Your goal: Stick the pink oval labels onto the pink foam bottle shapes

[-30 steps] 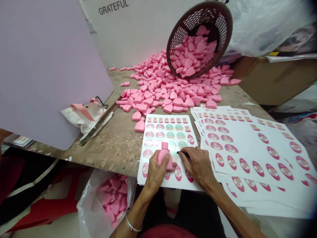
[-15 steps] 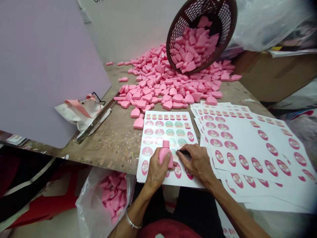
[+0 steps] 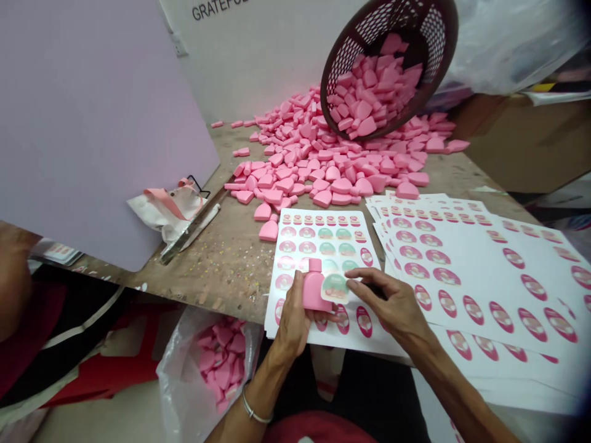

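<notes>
My left hand (image 3: 294, 317) grips a small pink bottle (image 3: 313, 292) upright, its neck pointing away from me. Between the thumb and fingertips of my right hand (image 3: 385, 301) is a green sticker (image 3: 335, 287) with a pale edge, pinched at its right side. The sticker overlaps the right part of the bottle's front; whether it touches the bottle I cannot tell. Both hands are over a white sticker sheet (image 3: 295, 225) printed with pink and green labels in rows.
Many pink bottles (image 3: 323, 154) spill from a tipped brown basket (image 3: 329, 74) at the back. Several sticker sheets (image 3: 480, 264) overlap on the right. A plastic bag (image 3: 173, 375) of pink bottles hangs below the table edge. A purple panel (image 3: 101, 135) stands left, with another person's arm (image 3: 13, 283) beyond.
My right hand has lifted a green sticker off the sheet and brought it to the bottle. The left hand still holds the bottle, now with its front more exposed. The view has shifted slightly left.
</notes>
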Demonstrator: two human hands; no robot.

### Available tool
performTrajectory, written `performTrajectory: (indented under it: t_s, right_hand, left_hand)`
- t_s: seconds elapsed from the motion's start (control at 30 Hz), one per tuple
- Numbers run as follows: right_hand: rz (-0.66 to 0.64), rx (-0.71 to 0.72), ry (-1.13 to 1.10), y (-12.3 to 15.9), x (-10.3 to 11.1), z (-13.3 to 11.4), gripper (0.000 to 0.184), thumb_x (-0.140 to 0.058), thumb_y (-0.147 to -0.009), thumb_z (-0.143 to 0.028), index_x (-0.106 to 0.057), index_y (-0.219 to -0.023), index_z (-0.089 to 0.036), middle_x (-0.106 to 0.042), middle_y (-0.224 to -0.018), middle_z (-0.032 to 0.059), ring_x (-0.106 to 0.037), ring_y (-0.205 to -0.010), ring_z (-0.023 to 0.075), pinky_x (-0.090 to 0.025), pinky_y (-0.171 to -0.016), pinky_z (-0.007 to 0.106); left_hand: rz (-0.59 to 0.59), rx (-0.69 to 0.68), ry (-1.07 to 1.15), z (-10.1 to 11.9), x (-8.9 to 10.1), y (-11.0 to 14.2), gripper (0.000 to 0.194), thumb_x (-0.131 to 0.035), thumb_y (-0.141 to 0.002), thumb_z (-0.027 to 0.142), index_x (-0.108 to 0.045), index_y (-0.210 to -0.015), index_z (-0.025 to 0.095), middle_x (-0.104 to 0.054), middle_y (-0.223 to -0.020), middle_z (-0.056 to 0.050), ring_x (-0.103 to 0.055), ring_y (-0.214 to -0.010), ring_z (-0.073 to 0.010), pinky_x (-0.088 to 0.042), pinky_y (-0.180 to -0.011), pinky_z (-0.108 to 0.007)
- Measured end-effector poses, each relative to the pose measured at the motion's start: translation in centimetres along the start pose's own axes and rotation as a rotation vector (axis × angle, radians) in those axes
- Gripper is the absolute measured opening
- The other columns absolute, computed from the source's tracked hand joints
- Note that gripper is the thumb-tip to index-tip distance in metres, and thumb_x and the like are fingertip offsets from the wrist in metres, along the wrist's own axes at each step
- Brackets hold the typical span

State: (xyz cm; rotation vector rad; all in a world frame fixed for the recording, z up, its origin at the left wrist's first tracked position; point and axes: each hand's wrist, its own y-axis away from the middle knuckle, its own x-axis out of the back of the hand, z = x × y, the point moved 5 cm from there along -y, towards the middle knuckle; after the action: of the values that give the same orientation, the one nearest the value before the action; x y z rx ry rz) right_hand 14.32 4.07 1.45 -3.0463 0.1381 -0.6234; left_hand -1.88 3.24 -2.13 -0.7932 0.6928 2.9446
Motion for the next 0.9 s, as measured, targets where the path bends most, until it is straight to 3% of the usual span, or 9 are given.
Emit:
performTrajectory:
  t_s: [0.2,0.57,0.73,0.83,0.9]
  right_hand:
    - [-0.059,0.047,-0.024,0.3,-1.8,-0.8,0.03,-0.064,-0.077,-0.047,-0.074,-0.089,-0.022,-0.073,-0.088,0.0041,-0.066,-0.079,0.0199,-0.051,-0.066,0.028]
    - [-0.03,0.099,-0.009,0.5,-2.2,-1.4,0.025,-0.065,-0.078,-0.043,-0.074,-0.088,-0.023,-0.073,-0.087,0.0047,-0.066,-0.08,0.0212,-0.052,-0.064,0.03]
    - [0.058,0.23,0.178,0.4,-1.8,-1.4,0.024,-0.063,-0.08,-0.042,-0.072,-0.091,-0.023,-0.072,-0.086,0.0046,-0.064,-0.074,0.0197,-0.051,-0.069,0.034]
    - [0.211,0.287,0.322,0.4,-1.1,-1.6,0.037,-0.069,-0.073,-0.046,-0.069,-0.1,-0.022,-0.071,-0.093,0.0073,-0.063,-0.083,0.0236,-0.049,-0.079,0.041]
    - [0.173,0.245,0.265,0.2,-1.4,-1.3,0.05,-0.072,-0.069,-0.049,-0.064,-0.109,-0.021,-0.069,-0.103,0.0085,-0.063,-0.089,0.0245,-0.051,-0.08,0.04]
  left_hand:
    - [-0.076,-0.021,0.012,0.6,-0.9,0.7,0.058,-0.038,-0.088,0.062,-0.061,-0.106,0.013,-0.069,-0.077,-0.006,-0.067,-0.063,-0.0166,-0.054,-0.052,-0.025]
    - [-0.108,-0.048,0.022,0.9,-1.0,1.0,0.058,-0.033,-0.091,0.06,-0.059,-0.106,0.011,-0.065,-0.078,-0.006,-0.065,-0.061,-0.0156,-0.051,-0.047,-0.022]
    - [-0.197,-0.112,-0.112,1.3,-0.8,1.3,0.039,-0.064,-0.081,0.041,-0.053,-0.108,0.016,-0.059,-0.079,0.0,-0.063,-0.058,-0.0116,-0.049,-0.046,-0.018]
    - [-0.236,-0.101,-0.149,1.4,-1.1,1.6,0.038,-0.069,-0.078,0.033,-0.051,-0.107,0.017,-0.056,-0.078,0.002,-0.063,-0.062,-0.0115,-0.053,-0.053,-0.021]
    - [-0.271,-0.076,-0.141,1.5,-1.6,1.9,0.038,-0.069,-0.077,0.031,-0.05,-0.107,0.016,-0.056,-0.077,0.002,-0.062,-0.064,-0.0124,-0.055,-0.056,-0.024]
